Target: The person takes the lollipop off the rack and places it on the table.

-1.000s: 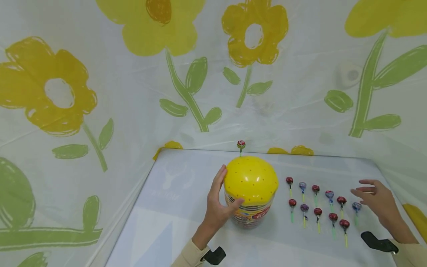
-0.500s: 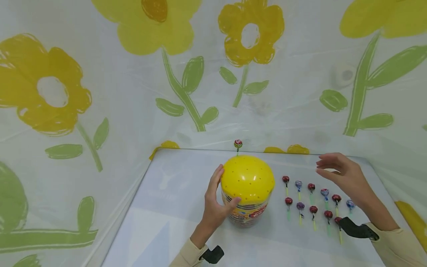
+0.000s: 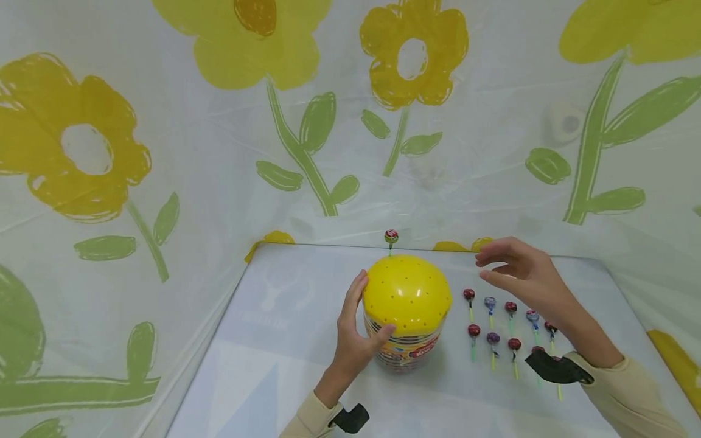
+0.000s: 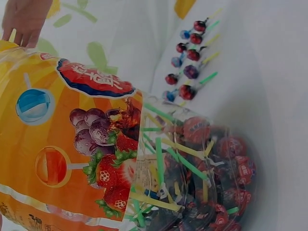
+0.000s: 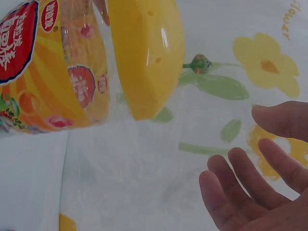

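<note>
My left hand [image 3: 353, 347] grips the left side of a clear lollipop jar [image 3: 408, 353], thumb at the front of its domed yellow lid [image 3: 408, 292]. Small holes dot the lid, and one lollipop [image 3: 391, 236] stands upright at its far edge. In the left wrist view, the jar's fruit label [image 4: 103, 159] and the lollipops inside [image 4: 197, 130] show. My right hand [image 3: 523, 274] hangs in the air to the right of the lid, fingers loosely bent and apart. Nothing shows between its fingers [image 5: 240, 178] in the right wrist view.
Two rows of wrapped lollipops [image 3: 493, 338] lie on the white table [image 3: 274, 347] right of the jar; the right forearm hides some of them. A flower-printed curtain [image 3: 219, 152] hangs behind and to the left of the table.
My right hand has moved left from beyond the lollipop rows, rising over them toward the jar. My left hand keeps its place on the jar. The view has shifted slightly.
</note>
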`<state>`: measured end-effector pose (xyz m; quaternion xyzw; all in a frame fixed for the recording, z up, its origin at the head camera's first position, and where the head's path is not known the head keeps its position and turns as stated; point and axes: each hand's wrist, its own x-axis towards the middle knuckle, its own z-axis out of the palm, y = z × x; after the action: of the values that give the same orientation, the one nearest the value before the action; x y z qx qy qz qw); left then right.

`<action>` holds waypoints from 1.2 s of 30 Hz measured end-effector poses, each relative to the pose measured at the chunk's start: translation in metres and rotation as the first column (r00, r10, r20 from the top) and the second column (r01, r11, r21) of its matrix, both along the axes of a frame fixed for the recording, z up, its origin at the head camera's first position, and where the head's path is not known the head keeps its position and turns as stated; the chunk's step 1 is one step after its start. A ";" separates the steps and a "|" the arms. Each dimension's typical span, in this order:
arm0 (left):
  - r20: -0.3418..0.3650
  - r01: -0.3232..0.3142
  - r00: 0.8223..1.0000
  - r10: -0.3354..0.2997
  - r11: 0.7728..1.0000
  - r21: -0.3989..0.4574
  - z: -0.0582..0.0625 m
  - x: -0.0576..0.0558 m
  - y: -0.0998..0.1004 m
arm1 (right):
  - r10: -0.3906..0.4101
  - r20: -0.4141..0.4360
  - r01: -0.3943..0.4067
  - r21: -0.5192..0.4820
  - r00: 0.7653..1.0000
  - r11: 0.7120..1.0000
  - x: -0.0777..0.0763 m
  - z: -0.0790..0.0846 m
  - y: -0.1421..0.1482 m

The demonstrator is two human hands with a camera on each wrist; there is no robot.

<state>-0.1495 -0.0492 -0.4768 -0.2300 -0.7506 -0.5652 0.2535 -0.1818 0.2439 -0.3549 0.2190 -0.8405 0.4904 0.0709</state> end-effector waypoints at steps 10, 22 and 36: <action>-0.016 -0.012 1.000 0.012 1.000 -0.004 -0.001 0.001 0.000 | 0.059 -0.008 -0.059 -0.001 0.998 0.998 -0.006 0.007 -0.028; 0.001 -0.013 1.000 0.013 1.000 -0.007 -0.002 0.000 0.000 | 0.133 0.092 -0.135 0.016 0.987 0.991 -0.034 0.021 -0.058; 0.009 -0.005 1.000 0.005 1.000 -0.010 -0.005 0.000 -0.002 | 0.281 0.221 -0.304 0.079 0.934 0.949 -0.084 0.023 -0.093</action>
<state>-0.1498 -0.0509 -0.4818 -0.2267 -0.7552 -0.5618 0.2504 -0.2654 0.1506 -0.3321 0.2931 -0.8275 0.4675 -0.1032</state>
